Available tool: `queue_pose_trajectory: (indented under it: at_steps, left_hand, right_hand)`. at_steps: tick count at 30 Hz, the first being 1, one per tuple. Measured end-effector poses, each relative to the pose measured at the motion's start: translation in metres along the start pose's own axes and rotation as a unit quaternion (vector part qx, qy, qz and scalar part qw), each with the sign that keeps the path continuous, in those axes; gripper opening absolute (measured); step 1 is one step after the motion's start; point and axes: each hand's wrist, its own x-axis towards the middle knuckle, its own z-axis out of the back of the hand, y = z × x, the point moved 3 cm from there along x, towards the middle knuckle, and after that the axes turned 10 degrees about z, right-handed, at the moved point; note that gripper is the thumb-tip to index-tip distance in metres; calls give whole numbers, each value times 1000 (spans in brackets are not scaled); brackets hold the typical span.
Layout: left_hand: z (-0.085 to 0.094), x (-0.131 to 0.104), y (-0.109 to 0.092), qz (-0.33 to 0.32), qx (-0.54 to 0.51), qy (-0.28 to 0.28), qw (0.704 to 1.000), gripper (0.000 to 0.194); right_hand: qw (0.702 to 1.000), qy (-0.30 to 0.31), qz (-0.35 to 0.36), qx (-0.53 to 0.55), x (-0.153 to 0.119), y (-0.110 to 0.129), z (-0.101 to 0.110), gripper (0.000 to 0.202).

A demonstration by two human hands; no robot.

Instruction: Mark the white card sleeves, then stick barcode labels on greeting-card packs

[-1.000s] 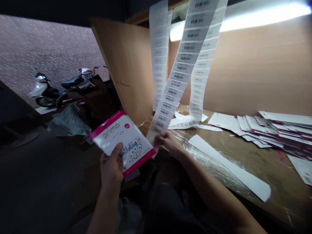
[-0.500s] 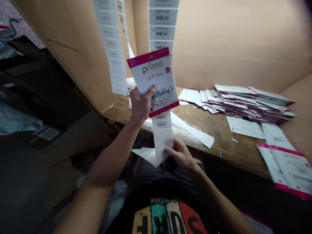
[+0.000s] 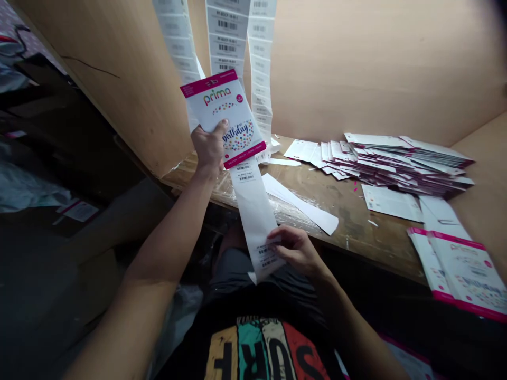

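A white and pink "prima" packet (image 3: 222, 108) is gripped in my left hand (image 3: 209, 143), thumb over its printed front. Behind and below the packet runs a strip of barcode labels (image 3: 253, 203), part of it blank. My right hand (image 3: 296, 249) pinches the lower part of this strip, beside two printed barcodes, above my lap. The strip's lower end is folded. Other label strips (image 3: 227, 39) hang behind the packet at the top.
On the wooden shelf (image 3: 340, 221) a large pile of packets (image 3: 396, 163) lies against the back panel. A loose white strip (image 3: 303, 203) lies near the front edge. More pink-edged packets (image 3: 467, 274) overhang at the right. A wooden side panel (image 3: 106, 79) stands left.
The packet and my left hand have shifted up and left in view. More of the strip shows below the packet, now with barcodes by my right hand. The hanging strips have swung.
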Motion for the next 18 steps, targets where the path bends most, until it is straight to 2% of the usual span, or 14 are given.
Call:
queue_pose_trajectory:
  at_steps: [3, 6, 12, 15, 18]
  left_hand:
    - [-4, -3, 3, 13, 2, 8, 1000, 66]
    - [-5, -5, 7, 11, -3, 8, 1000, 62]
    - [3, 3, 19, -25, 18, -2, 1000, 47]
    - [8, 10, 29, -47, 31, 2, 998, 49]
    - [15, 17, 42, -53, 29, 1, 998, 47]
  right_hand:
    - [998, -11, 27, -47, -2, 0, 1, 19]
    - [988, -4, 63, -141, -7, 3, 5, 17]
    - [930, 22, 163, -328, -16, 11, 18, 12]
    - [904, 33, 217, -366, -19, 14, 20, 13]
    - [890, 40, 241, -385, -21, 15, 18, 15]
